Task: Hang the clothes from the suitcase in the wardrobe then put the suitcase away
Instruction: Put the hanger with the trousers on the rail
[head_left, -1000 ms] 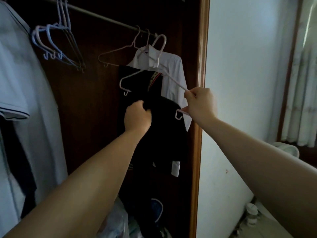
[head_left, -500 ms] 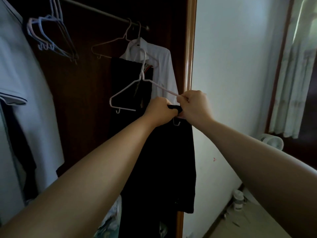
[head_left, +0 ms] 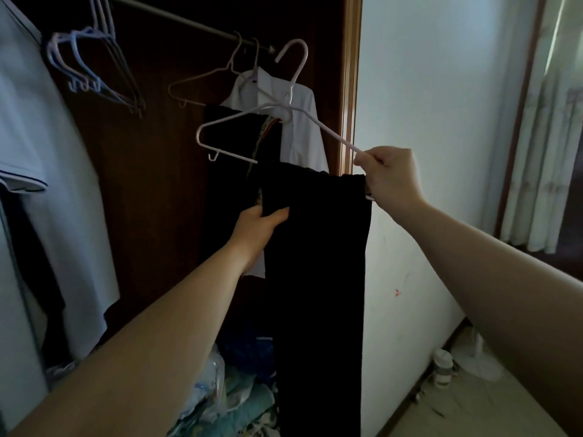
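Observation:
Black trousers point(head_left: 315, 279) hang folded over the bottom bar of a pale pink hanger point(head_left: 274, 105), in front of the open wardrobe. My right hand point(head_left: 391, 178) is shut on the hanger's right end, holding it off the rail point(head_left: 189, 22). My left hand point(head_left: 258, 228) pinches the left edge of the trousers just below the bar. Behind them a white shirt point(head_left: 303, 127) and a dark garment point(head_left: 227, 159) hang on the rail. The suitcase is out of view.
Several empty hangers point(head_left: 94, 74) hang at the rail's left, one more point(head_left: 205, 80) beside the shirt. A pale blue shirt point(head_left: 47, 184) hangs at far left. Bags and cloth point(head_left: 227, 398) lie on the wardrobe floor. The wooden door frame point(head_left: 350, 89) and white wall are right; a jar point(head_left: 441, 367) stands below.
The hanger has risen and its hook now stands free near the rail. My left hand moved from beside my right hand down to the trousers' left edge; the trousers now hang spread along the bar.

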